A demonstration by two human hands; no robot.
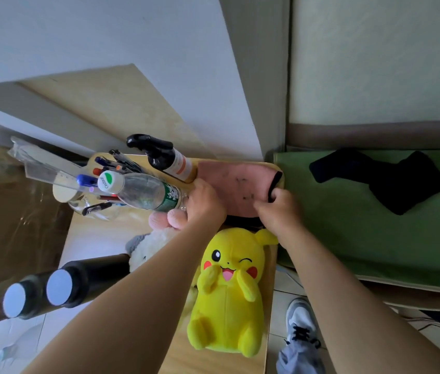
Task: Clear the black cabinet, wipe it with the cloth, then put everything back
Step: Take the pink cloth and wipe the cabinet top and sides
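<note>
Gripping pink cloth (236, 184) edge (near side), right-hand fingers (274, 196).

The water bottle (148, 194) has "C'estbon" printed on its white cap (110, 181).

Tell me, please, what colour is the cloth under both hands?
Pink, with dark smudges and a black edge: cloth, head view.

Both hands on pink cloth (236, 182), yellow plush (227, 290) below
</note>
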